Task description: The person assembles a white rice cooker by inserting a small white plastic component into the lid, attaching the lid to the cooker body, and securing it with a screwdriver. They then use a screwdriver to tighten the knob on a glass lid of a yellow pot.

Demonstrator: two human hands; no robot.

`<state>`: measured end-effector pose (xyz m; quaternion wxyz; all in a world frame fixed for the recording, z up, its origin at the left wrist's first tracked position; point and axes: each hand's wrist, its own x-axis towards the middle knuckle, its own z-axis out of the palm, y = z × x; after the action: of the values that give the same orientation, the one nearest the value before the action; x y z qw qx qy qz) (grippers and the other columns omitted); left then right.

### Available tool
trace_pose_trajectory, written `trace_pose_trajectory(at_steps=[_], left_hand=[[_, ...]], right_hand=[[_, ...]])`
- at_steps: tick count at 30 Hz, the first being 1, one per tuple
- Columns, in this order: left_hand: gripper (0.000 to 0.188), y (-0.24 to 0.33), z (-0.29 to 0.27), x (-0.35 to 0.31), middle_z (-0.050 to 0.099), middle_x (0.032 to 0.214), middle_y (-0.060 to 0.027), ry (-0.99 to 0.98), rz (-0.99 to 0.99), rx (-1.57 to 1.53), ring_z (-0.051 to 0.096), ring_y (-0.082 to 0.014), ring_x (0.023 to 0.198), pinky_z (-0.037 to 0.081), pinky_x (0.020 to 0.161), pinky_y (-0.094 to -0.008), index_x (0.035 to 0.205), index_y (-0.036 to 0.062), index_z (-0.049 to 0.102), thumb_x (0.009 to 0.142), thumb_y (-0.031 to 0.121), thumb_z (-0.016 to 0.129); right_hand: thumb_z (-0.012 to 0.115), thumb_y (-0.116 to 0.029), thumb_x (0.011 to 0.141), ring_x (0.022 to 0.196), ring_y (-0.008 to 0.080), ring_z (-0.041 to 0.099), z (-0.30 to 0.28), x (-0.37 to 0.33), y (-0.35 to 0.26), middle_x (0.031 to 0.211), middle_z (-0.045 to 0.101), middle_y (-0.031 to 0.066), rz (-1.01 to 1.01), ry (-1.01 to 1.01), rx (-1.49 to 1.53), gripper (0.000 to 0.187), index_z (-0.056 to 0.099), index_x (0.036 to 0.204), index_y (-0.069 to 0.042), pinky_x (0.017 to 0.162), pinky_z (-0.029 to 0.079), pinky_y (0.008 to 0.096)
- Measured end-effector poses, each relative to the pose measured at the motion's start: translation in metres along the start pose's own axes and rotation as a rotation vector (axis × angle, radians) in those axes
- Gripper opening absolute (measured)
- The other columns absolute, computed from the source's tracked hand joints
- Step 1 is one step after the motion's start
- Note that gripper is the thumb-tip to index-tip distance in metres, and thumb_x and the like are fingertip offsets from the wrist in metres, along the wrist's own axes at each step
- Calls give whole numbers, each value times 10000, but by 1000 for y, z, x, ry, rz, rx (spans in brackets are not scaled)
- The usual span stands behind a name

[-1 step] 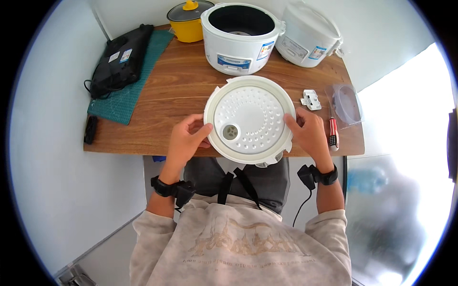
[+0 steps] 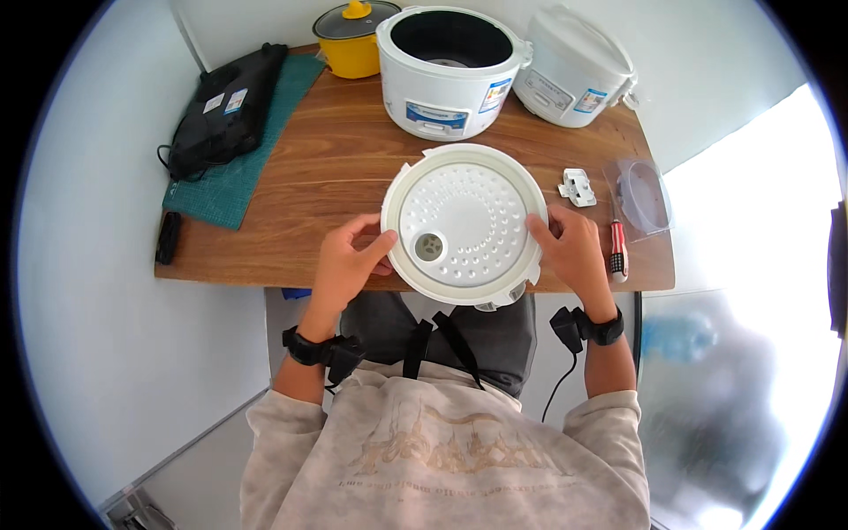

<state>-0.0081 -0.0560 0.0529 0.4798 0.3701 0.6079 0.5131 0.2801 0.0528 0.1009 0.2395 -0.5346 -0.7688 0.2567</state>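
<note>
A round white rice cooker lid (image 2: 468,205) is held up at the table's front edge, its dimpled inner side facing me. Near its lower left is a small round grey vent (image 2: 429,246). My left hand (image 2: 352,252) grips the left rim, thumb on top and fingers curled beneath. On the opposite rim, my right hand (image 2: 570,243) pinches in the same way, its fingers partly hidden. Behind the lid stands a white rice cooker body (image 2: 424,84), uncovered, with a dark inside. To the right of my right hand lie a small white plastic part (image 2: 577,187) and a red-and-black screwdriver (image 2: 618,250).
A second white rice cooker (image 2: 565,75) stands at the back right, a yellow pot (image 2: 353,57) with a glass lid at the back left. A black appliance (image 2: 225,119) rests on a green mat (image 2: 212,205). A clear plastic piece (image 2: 642,194) lies near the right edge.
</note>
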Motion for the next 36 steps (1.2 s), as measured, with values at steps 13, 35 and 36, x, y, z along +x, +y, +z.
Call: trace_pose_trajectory(at_steps=[13,35,36], left_hand=[[349,-16,15,-8,690,751,-65,52,43,228,625,-87,582,530,556,-233,1288,33,639,970,178,638],[238,-11,23,31,607,787,-179,205,521,690,604,-329,683,469,615,-394,1137,30,693,928,127,632],[223,-10,23,32,603,785,-178,199,531,698,603,-339,695,471,616,-407,1123,35,688,928,121,620]], right_hand=[[592,-380,942,592,427,540,15,-8,14,591,546,214,44,35,-153,490,594,673,30,556,412,489],[555,-339,998,470,327,446,9,-28,16,532,474,186,121,-12,62,522,549,653,53,516,368,439],[556,-339,998,477,345,457,10,-28,18,537,484,192,113,-13,45,522,552,651,50,518,371,442]])
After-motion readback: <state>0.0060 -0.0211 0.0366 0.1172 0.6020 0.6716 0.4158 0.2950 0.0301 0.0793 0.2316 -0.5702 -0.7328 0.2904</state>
